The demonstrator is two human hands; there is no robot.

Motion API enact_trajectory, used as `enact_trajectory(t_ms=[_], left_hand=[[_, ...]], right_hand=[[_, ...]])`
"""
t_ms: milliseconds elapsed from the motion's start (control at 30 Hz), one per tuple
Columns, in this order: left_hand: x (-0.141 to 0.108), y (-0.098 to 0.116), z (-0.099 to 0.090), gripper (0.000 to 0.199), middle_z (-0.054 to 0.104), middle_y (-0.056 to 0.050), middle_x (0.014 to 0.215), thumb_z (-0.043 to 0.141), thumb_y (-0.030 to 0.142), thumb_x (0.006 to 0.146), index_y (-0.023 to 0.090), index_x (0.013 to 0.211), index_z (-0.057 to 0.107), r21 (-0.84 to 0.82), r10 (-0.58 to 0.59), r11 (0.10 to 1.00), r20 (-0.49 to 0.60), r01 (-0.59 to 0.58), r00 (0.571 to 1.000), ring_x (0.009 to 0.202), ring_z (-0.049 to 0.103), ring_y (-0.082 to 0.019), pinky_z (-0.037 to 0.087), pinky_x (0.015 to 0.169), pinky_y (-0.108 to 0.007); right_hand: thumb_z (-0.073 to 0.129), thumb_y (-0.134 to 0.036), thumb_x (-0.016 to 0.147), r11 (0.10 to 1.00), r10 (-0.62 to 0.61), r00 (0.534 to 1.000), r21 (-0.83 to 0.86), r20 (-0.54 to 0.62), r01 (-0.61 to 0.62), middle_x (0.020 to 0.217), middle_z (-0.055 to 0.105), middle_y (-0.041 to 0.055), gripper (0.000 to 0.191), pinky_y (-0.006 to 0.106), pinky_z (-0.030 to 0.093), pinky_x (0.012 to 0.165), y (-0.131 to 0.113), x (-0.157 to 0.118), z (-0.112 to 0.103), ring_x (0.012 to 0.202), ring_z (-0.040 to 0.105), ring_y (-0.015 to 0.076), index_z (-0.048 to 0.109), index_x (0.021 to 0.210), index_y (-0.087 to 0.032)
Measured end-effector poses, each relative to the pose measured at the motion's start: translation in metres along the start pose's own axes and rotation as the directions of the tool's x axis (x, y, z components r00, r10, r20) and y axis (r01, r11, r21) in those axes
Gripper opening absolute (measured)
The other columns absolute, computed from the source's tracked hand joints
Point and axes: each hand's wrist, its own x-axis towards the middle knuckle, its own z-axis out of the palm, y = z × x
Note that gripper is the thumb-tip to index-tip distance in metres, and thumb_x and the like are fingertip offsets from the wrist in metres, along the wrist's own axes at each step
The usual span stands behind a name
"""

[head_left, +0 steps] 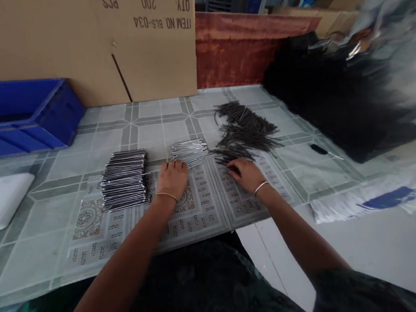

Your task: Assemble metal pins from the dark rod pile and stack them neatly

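Palm down with its fingers bent, the left hand (pixel 173 181) is at the near edge of a small pile of thin, shiny silver rods (pixel 188 150); whether it grips any I cannot tell. Thumb and fingers curved toward each other, the right hand (pixel 246 174) is at the near end of a loose heap of thin, dark grey sticks (pixel 247 124), its grip likewise unclear. Left of both lies a neat stack of dark, silver-ended rods (pixel 125 179) on the tile-patterned, pale grey-green bench (pixel 158 111), with an open blue plastic bin (pixel 56 115) beyond.
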Motion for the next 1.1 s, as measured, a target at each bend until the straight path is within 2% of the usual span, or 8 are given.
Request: enact_trajectory(t_ms=[167,267,333,433,600,800,967,1100], left_hand=[[-0.027,0.009,0.003,0.031,0.064,-0.015,0.105,0.037,0.012,0.094,0.01,0.111,0.062,-0.028,-0.016,0.999,-0.062,0.014,0.998,0.099,0.058,-0.031,0.041,0.087,-0.044],[-0.052,0.014,0.011,0.033,0.063,-0.012,0.113,0.039,0.015,0.095,0.017,0.12,0.06,-0.109,-0.054,0.993,-0.13,0.04,0.99,0.103,0.056,-0.029,0.041,0.091,-0.044],[-0.064,0.015,0.016,0.032,0.063,-0.009,0.113,0.04,0.02,0.096,0.021,0.119,0.062,-0.185,-0.092,0.98,-0.13,0.067,0.987,0.102,0.056,-0.028,0.042,0.089,-0.042],[-0.072,0.015,0.022,0.031,0.063,-0.008,0.112,0.039,0.026,0.098,0.023,0.115,0.064,-0.313,-0.172,0.94,-0.096,0.135,0.98,0.101,0.056,-0.027,0.044,0.086,-0.041],[-0.071,0.012,0.024,0.031,0.063,-0.007,0.11,0.039,0.031,0.099,0.025,0.113,0.066,-0.413,-0.191,0.9,-0.082,0.142,0.978,0.102,0.056,-0.027,0.045,0.085,-0.041],[-0.071,0.011,0.023,0.032,0.064,-0.008,0.11,0.039,0.031,0.098,0.024,0.113,0.066,-0.443,-0.182,0.887,-0.078,0.13,0.98,0.102,0.056,-0.027,0.046,0.086,-0.043],[-0.07,0.01,0.026,0.031,0.064,-0.008,0.111,0.04,0.029,0.098,0.023,0.113,0.066,-0.473,-0.183,0.873,-0.087,0.121,0.979,0.104,0.056,-0.026,0.046,0.09,-0.042],[-0.074,0.013,0.018,0.029,0.063,-0.007,0.111,0.042,0.026,0.097,0.023,0.115,0.064,-0.483,-0.165,0.867,-0.053,0.119,0.985,0.104,0.056,-0.023,0.047,0.091,-0.039]], right_hand=[[0.063,-0.008,0.078,0.966,0.09,0.993,0.235,0.071,-0.105,0.103,0.068,0.0068,0.031,0.035,0.051,0.086,0.009,0.006,-0.004,0.081,0.065,0.0166,0.061,0.107,-0.017],[0.062,-0.006,0.074,0.96,0.045,0.985,0.266,0.169,-0.089,0.097,0.068,0.004,0.036,0.031,0.051,0.08,0.002,0.007,-0.007,0.076,0.064,0.0144,0.06,0.108,-0.018],[0.061,-0.005,0.072,0.964,-0.004,0.981,0.262,0.193,-0.047,0.091,0.068,0.0028,0.036,0.03,0.051,0.08,-0.007,0.007,-0.007,0.08,0.063,0.0158,0.061,0.106,-0.018],[0.058,-0.006,0.073,0.979,0.001,0.993,0.204,0.12,-0.026,0.101,0.066,0.0078,0.033,0.033,0.049,0.088,-0.017,0.009,0.001,0.092,0.062,0.0194,0.064,0.104,-0.016],[0.048,-0.006,0.081,0.98,0.02,0.99,0.192,0.138,-0.047,0.111,0.067,0.0103,0.034,0.036,0.043,0.102,-0.012,0.032,0.006,0.11,0.059,0.0209,0.066,0.108,-0.014],[0.043,-0.027,0.097,0.968,0.197,0.965,0.122,0.17,-0.219,0.111,0.072,0.0074,0.031,0.03,0.046,0.096,0.005,0.056,-0.022,0.105,0.064,0.019,0.071,0.106,-0.016],[0.049,-0.033,0.097,0.974,0.215,0.973,-0.09,0.086,-0.208,0.101,0.074,0.0089,0.029,0.028,0.048,0.084,0.006,0.064,-0.049,0.092,0.067,0.0195,0.071,0.104,-0.017],[0.064,-0.033,0.089,0.962,0.188,0.967,-0.23,0.173,-0.146,0.105,0.074,0.0104,0.021,0.03,0.046,0.079,0.006,0.062,-0.067,0.092,0.067,0.0219,0.074,0.1,-0.018]])
